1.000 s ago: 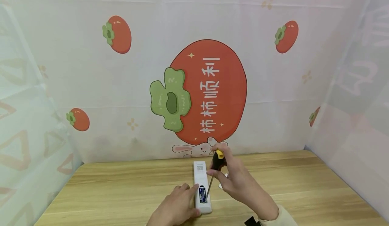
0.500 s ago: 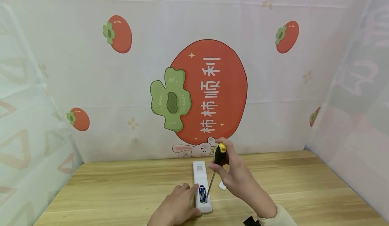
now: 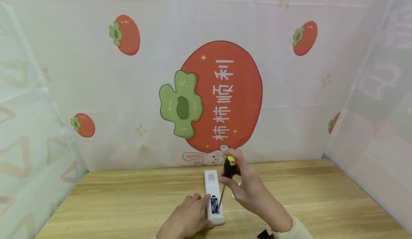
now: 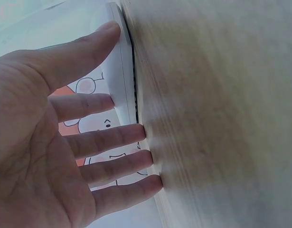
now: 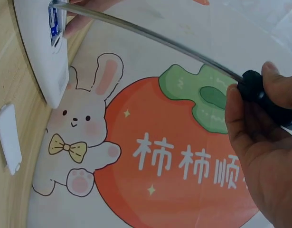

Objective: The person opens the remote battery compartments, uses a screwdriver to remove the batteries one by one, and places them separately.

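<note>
A white remote control (image 3: 211, 186) lies back up on the table, its battery compartment uncovered. Blue batteries (image 3: 215, 206) sit side by side in it. My left hand (image 3: 188, 215) rests at the remote's left side; thumb and index fingertip touch it, and the other fingertips reach the tabletop in the left wrist view. My right hand (image 3: 251, 189) grips the black and yellow handle of a screwdriver (image 3: 229, 168). The steel shaft slants down, its tip at the near right end of the compartment. Whether the tip touches a battery, I cannot tell.
A small white battery cover (image 5: 9, 137) lies on the table right of the remote, partly behind my right hand in the head view. A printed cloth (image 3: 145, 89) with fruit and a rabbit hangs behind the wooden table (image 3: 128, 196). A black piece (image 3: 264, 234) sits by the right sleeve.
The screwdriver handle tipped up and right, then came back left and slightly down with my right hand. Its tip stayed at the compartment's near end. The left hand and remote hardly moved.
</note>
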The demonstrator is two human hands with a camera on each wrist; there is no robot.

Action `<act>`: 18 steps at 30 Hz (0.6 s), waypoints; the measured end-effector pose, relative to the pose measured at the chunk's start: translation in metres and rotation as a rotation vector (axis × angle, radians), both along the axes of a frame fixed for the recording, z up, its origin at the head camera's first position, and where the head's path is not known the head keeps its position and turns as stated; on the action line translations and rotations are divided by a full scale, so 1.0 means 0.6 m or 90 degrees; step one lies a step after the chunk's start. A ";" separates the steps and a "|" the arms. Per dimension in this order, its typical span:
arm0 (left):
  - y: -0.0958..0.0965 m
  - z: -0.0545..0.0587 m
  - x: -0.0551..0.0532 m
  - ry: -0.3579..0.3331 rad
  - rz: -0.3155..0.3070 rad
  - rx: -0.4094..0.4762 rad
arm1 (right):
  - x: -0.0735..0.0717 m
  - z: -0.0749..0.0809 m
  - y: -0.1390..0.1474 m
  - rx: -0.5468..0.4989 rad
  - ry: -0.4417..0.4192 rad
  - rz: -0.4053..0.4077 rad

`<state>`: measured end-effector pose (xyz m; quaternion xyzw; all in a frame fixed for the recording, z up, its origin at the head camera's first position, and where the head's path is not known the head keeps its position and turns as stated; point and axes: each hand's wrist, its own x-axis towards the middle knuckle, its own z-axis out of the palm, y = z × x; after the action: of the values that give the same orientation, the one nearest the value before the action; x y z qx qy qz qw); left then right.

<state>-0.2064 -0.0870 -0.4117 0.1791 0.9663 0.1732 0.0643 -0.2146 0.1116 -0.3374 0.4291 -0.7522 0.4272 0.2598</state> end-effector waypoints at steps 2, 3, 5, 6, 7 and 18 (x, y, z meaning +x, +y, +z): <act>0.001 -0.001 0.001 0.005 0.000 0.001 | 0.000 -0.001 0.001 -0.005 -0.011 -0.027; 0.002 -0.001 0.001 0.009 -0.001 0.001 | 0.000 -0.002 0.002 -0.007 -0.017 -0.037; 0.003 -0.001 0.003 0.024 -0.005 0.000 | -0.001 -0.003 0.003 -0.006 -0.031 -0.049; 0.003 -0.001 0.003 0.027 -0.006 0.000 | -0.001 -0.003 0.003 -0.005 -0.036 -0.048; 0.003 -0.001 0.003 0.029 -0.007 -0.001 | -0.001 -0.002 0.003 -0.006 -0.039 -0.042; 0.006 0.002 0.004 0.004 0.008 -0.005 | -0.001 0.009 0.011 -0.036 -0.037 -0.048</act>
<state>-0.2041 -0.0836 -0.4104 0.1734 0.9683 0.1690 0.0606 -0.2154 0.1184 -0.3323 0.3805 -0.7626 0.4506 0.2658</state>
